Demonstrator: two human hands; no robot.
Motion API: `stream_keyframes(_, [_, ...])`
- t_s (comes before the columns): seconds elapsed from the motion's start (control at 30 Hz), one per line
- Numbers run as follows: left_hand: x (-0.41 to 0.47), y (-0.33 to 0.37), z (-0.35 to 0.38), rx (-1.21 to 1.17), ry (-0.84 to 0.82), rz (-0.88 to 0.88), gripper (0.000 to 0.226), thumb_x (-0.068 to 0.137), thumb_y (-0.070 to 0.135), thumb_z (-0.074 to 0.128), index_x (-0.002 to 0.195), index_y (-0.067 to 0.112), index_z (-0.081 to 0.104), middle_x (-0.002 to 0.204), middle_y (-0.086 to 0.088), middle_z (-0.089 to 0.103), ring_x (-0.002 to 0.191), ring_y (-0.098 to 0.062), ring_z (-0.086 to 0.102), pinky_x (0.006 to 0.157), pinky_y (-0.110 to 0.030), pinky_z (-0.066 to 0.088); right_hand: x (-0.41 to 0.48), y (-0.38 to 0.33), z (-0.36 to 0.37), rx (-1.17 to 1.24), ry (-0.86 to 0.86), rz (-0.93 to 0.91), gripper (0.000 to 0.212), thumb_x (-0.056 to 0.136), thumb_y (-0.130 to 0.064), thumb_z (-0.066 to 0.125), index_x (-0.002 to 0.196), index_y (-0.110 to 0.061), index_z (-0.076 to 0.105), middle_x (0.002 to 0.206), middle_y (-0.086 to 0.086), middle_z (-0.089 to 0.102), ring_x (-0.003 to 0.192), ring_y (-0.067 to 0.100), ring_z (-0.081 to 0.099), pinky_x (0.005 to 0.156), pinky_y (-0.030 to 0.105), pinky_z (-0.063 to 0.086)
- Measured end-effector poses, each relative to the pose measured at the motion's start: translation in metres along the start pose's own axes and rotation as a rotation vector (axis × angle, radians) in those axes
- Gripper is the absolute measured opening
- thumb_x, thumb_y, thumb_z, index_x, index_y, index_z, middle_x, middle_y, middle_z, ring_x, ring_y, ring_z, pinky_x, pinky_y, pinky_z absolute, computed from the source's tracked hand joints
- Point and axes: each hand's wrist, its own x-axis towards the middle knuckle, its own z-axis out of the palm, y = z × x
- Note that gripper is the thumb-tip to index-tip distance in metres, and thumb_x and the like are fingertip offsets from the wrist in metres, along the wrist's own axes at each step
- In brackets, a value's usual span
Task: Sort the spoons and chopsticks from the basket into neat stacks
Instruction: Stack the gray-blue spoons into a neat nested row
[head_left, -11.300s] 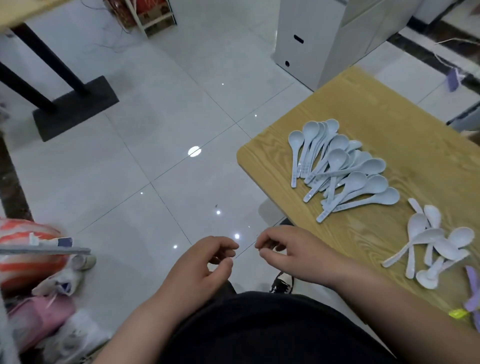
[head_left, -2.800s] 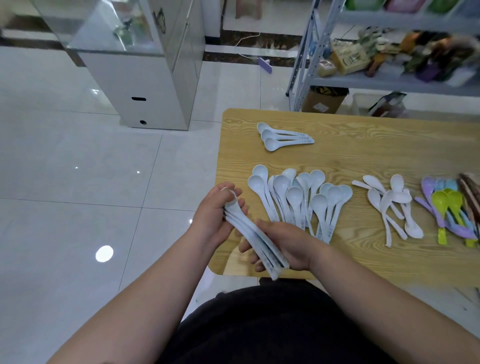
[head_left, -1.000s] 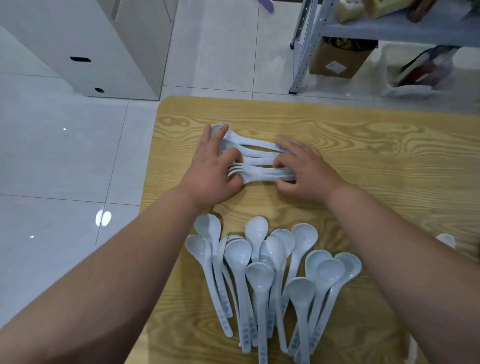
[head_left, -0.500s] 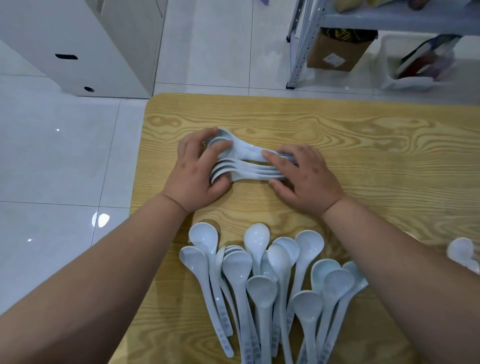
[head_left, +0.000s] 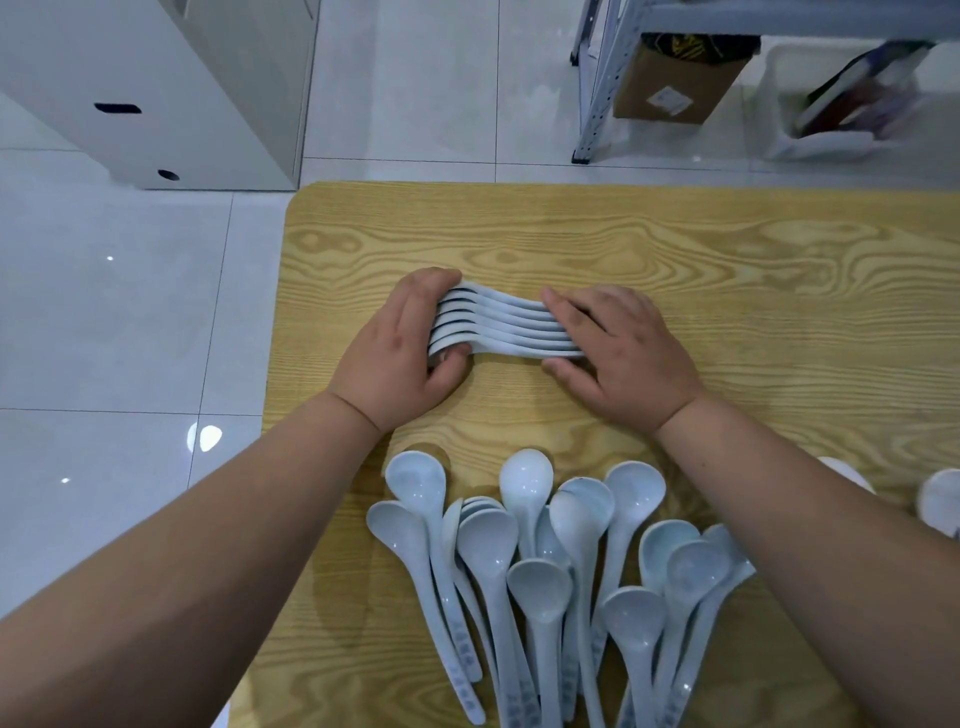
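Pale blue plastic: a stack of spoons (head_left: 509, 330) lies on its side towards the far left of the wooden table (head_left: 727, 270), bowls to the left. The left hand (head_left: 400, 358) curls round the bowl ends. The right hand (head_left: 623, 353) clasps the handle ends between fingers and thumb. Nearer the person, loose spoons (head_left: 545, 561) fan out, bowls pointing away.

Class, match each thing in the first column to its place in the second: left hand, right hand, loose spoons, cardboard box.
Things:
1. left hand
2. right hand
3. loose spoons
4. cardboard box

Places:
A. under the shelf
B. at the handle end of the spoon stack
C. fanned out on the table, nearest the person
D. at the spoon stack's bowl end

Pairs: 1-D, 2-B, 3-C, 4-A
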Motion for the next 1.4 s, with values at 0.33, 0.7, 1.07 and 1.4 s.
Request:
stream_keyframes(0.33, [0.000,-0.004,0.002,0.015,0.020,0.001,0.064,0.093,0.025,0.060,0.148,0.001,0.038,0.140,-0.019,0.047,0.128,-0.026,0.045,0.104,-0.028,0.040,0.003,-0.002,0.000,-0.006,0.004,0.032,0.065,0.097,-0.047,0.049,0.147,-0.004,0.047,0.139,0.014,0.055,0.130,0.036,0.048,0.115,0.050,0.033])
stream_keyframes(0.7, [0.002,-0.004,0.002,0.012,0.034,-0.025,0.061,0.091,0.016,0.069,0.144,0.000,0.044,0.137,-0.021,0.049,0.127,-0.026,0.045,0.103,-0.023,0.038,0.005,-0.001,-0.001,0.019,-0.031,0.054,0.063,0.098,-0.042,0.052,0.147,-0.003,0.046,0.143,0.014,0.053,0.136,0.036,0.044,0.115,0.055,0.032])
stream_keyframes(1.07, [0.001,-0.007,0.003,0.007,0.038,-0.055,0.072,0.091,0.021,0.061,0.155,0.008,0.029,0.142,-0.013,0.048,0.128,-0.020,0.045,0.102,-0.020,0.035,0.005,-0.004,-0.003,0.010,-0.085,0.130,0.067,0.098,-0.049,0.041,0.154,-0.012,0.035,0.151,0.007,0.045,0.143,0.028,0.035,0.119,0.048,0.027])
stream_keyframes(1.4, [0.006,0.012,-0.008,0.040,-0.036,-0.176,0.079,0.092,0.017,0.063,0.158,0.012,0.020,0.156,-0.010,0.033,0.138,-0.022,0.037,0.107,-0.028,0.035,0.012,-0.010,-0.019,0.013,-0.285,0.185,0.069,0.099,-0.046,0.048,0.158,-0.020,0.022,0.161,0.005,0.027,0.150,0.026,0.017,0.124,0.042,0.011])
